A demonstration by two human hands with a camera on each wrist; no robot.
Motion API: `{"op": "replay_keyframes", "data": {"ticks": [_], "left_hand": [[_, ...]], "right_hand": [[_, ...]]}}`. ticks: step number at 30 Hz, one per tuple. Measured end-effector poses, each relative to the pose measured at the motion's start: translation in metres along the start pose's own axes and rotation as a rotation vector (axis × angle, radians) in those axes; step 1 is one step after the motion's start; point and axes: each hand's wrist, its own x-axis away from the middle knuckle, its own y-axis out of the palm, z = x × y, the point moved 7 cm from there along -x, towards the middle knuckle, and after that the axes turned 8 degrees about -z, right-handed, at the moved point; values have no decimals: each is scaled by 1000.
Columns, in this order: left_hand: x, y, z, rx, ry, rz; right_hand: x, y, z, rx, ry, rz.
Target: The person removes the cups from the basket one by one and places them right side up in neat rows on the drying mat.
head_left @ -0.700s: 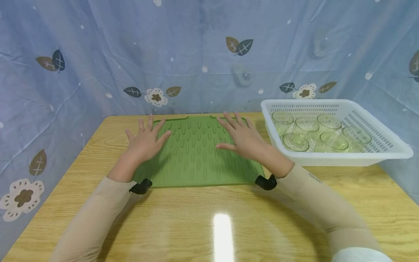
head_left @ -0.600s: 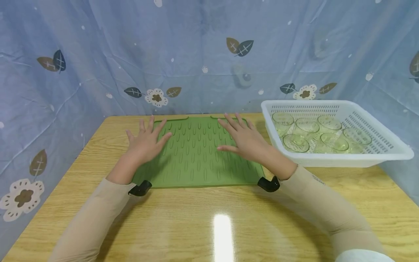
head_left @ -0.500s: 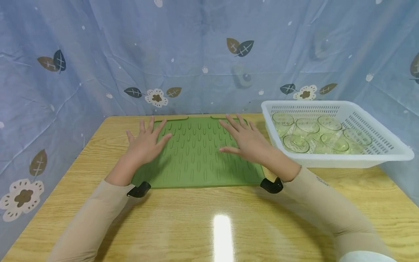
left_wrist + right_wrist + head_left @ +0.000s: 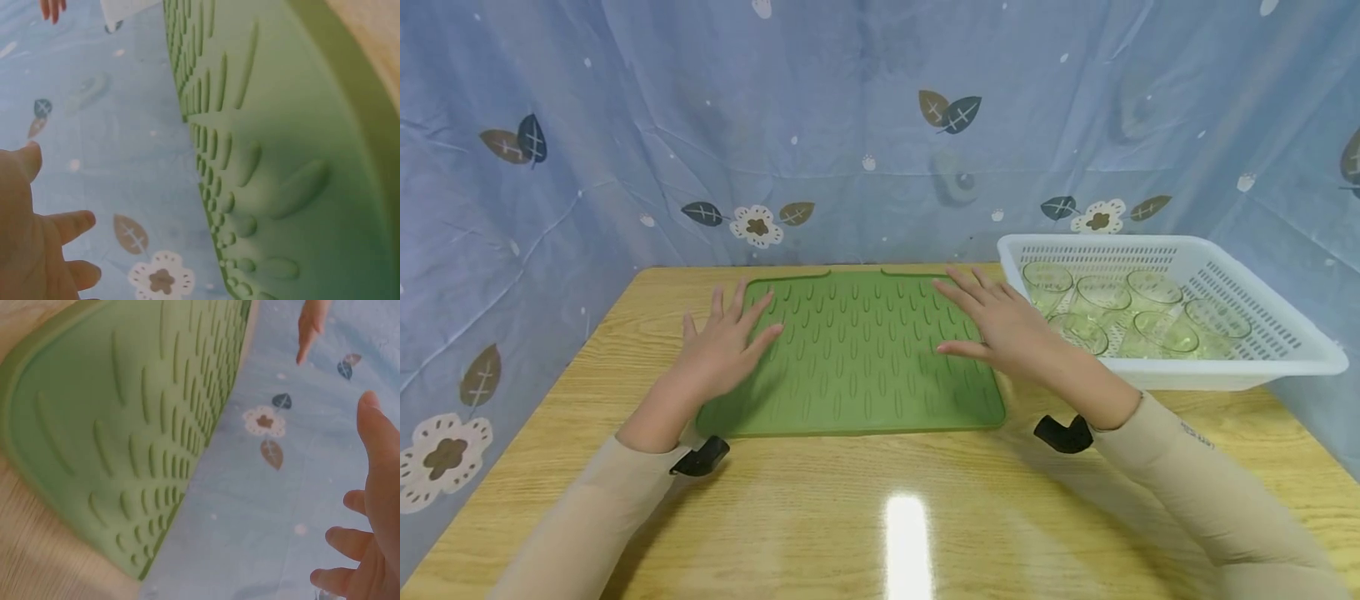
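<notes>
A green ridged mat point(image 4: 865, 358) lies flat on the wooden table. Over its left edge hovers my left hand point(image 4: 713, 354), fingers spread and palm down, holding nothing. My right hand point(image 4: 1003, 325) is spread over the mat's right edge, close to the basket, and it too holds nothing. The left wrist view shows a gap between the left fingers point(image 4: 69, 225) and the ridged surface. From the right wrist, the right fingers point(image 4: 350, 540) appear well above the mat point(image 4: 69, 419).
At the right stands a white plastic basket point(image 4: 1225, 371) with several clear drinking glasses point(image 4: 1153, 292) in it. A blue patterned curtain point(image 4: 865, 125) hangs behind the wooden table point(image 4: 820, 500) and along both sides.
My right hand has moved to the right, toward the basket, uncovering more of the mat's right side. My left hand has shifted slightly left and down. Both remain spread.
</notes>
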Motion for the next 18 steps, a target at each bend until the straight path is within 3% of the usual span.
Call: {"op": "replay_keyframes", "data": {"ticks": [7,12,18], "left_hand": [[9,5,-7,15,-3,-3],[11,9,-13,14,-8,-6],[9,14,-10,27,3,1]], "right_hand": [[10,2,17,-48,-2,15],[21,-2,31,-99,40,36],[38,-8,47,-141,111,-20]]}}
